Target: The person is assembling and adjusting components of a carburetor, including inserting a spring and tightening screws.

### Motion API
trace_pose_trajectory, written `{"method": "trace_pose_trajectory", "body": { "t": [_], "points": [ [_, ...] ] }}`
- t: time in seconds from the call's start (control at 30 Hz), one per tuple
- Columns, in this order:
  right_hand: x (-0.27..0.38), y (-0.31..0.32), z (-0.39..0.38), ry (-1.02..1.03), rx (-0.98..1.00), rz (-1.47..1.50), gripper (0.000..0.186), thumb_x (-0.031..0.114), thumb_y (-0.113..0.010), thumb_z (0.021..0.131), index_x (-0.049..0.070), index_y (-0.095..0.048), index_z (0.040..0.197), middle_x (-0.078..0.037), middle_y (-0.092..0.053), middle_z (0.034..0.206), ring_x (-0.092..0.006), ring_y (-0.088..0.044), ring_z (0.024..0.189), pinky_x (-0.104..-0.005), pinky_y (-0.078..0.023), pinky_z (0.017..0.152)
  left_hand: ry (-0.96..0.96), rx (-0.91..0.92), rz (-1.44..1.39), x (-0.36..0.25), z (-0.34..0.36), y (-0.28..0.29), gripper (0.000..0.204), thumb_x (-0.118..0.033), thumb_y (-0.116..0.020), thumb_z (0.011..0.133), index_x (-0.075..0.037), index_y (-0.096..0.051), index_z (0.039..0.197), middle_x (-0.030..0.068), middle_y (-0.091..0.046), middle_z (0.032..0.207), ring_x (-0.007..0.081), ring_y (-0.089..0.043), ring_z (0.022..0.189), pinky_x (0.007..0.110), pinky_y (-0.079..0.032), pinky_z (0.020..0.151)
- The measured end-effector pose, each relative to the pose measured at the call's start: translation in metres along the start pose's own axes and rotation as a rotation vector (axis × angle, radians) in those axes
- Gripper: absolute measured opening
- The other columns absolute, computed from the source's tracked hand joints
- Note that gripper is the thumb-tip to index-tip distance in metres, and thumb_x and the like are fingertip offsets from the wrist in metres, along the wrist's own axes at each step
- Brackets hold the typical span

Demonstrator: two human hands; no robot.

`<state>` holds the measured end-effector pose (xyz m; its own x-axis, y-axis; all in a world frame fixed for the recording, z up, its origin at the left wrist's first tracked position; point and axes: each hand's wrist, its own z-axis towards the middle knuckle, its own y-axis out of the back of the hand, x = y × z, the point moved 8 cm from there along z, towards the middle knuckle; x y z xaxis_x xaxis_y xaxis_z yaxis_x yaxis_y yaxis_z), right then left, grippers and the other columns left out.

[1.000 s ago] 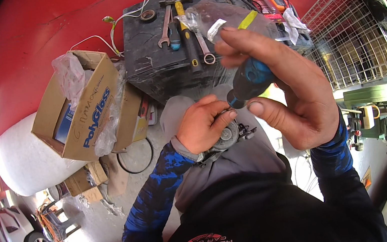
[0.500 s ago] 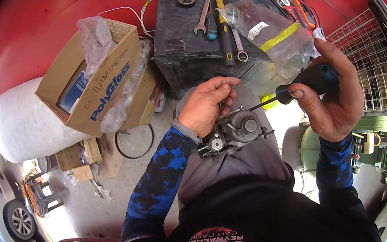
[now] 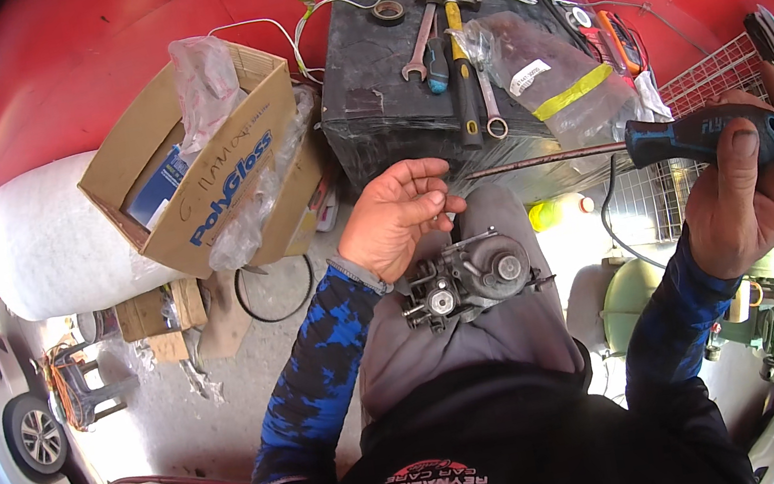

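Note:
My right hand (image 3: 748,185) is closed on a long screwdriver (image 3: 655,144) with a dark blue and black handle. Its thin shaft points left, roughly level, with the tip close to the fingers of my left hand (image 3: 398,215). That left hand is curled, thumb against the fingertips; whatever it may pinch is too small to make out. Below it, a grey cast-metal mechanical part (image 3: 474,279) with a round cover and small fittings rests on my lap, across grey trousers (image 3: 514,343). Neither the screwdriver nor my right hand touches this part.
Ahead stands a dark plastic-wrapped box (image 3: 367,113) bearing a hammer (image 3: 462,78), wrenches (image 3: 491,104), a tape roll (image 3: 388,11) and a clear plastic bag (image 3: 549,79). An open carton (image 3: 226,186) is at left, a wire rack (image 3: 692,183) and green machine (image 3: 771,303) at right.
My right hand has moved right and drawn the screwdriver up and away from the metal part, bringing its shaft level. My left hand has shifted slightly left, off the part.

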<state>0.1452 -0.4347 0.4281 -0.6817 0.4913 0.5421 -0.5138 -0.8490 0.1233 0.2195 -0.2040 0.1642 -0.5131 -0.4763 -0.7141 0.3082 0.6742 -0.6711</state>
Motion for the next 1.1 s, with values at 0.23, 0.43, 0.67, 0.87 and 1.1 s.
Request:
{"method": "trace_pose_trajectory", "body": {
  "t": [0.23,0.43,0.67,0.87,1.1],
  "points": [
    [-0.060,0.010,-0.013,-0.239,-0.105,0.157,0.038,0.009,-0.061,0.104,-0.006,-0.054,0.138,-0.008,-0.069,0.100,-0.0110,-0.064,0.090,-0.0265,-0.052,0.086,0.012,-0.019,-0.136,0.000,0.000,0.010,0.025,-0.006,-0.065,0.100,-0.003,-0.062,0.124,0.0073,-0.068,0.106,0.0159,-0.067,0.093,0.027,-0.050,0.070],
    [-0.080,0.007,-0.021,-0.373,-0.161,0.225,0.035,0.010,-0.062,0.104,-0.003,-0.056,0.136,-0.006,-0.068,0.099,-0.0110,-0.066,0.089,-0.0266,-0.054,0.083,-0.073,0.033,-0.157,-0.005,0.000,0.006,0.022,-0.006,-0.064,0.100,-0.001,-0.064,0.121,0.0110,-0.070,0.112,0.0151,-0.066,0.092,0.024,-0.048,0.066],
    [-0.095,0.009,-0.026,-0.423,-0.127,0.241,0.035,0.010,-0.063,0.104,-0.002,-0.056,0.136,-0.005,-0.067,0.099,-0.0116,-0.066,0.089,-0.0274,-0.056,0.081,-0.067,0.082,-0.186,-0.005,0.000,-0.002,0.025,-0.005,-0.065,0.100,0.001,-0.064,0.125,0.0133,-0.071,0.113,0.0158,-0.068,0.092,0.020,-0.045,0.060],
    [-0.092,0.009,-0.023,-0.469,-0.123,0.197,0.035,0.012,-0.064,0.103,-0.001,-0.057,0.134,-0.004,-0.066,0.098,-0.0109,-0.065,0.088,-0.0266,-0.056,0.080,-0.099,0.092,-0.091,-0.012,-0.003,-0.007,0.027,0.002,-0.068,0.095,0.003,-0.065,0.122,0.0148,-0.072,0.112,0.0193,-0.072,0.093,0.021,-0.046,0.059],
    [-0.092,0.012,-0.027,-0.568,-0.096,-0.060,0.035,0.019,-0.070,0.100,0.000,-0.062,0.128,-0.002,-0.063,0.096,-0.0080,-0.064,0.080,-0.0222,-0.050,0.063,-0.259,0.012,0.175,-0.024,-0.006,-0.012,0.033,0.006,-0.075,0.086,0.002,-0.068,0.118,0.0139,-0.075,0.108,0.0215,-0.075,0.095,0.020,-0.048,0.060]
  ]
}}
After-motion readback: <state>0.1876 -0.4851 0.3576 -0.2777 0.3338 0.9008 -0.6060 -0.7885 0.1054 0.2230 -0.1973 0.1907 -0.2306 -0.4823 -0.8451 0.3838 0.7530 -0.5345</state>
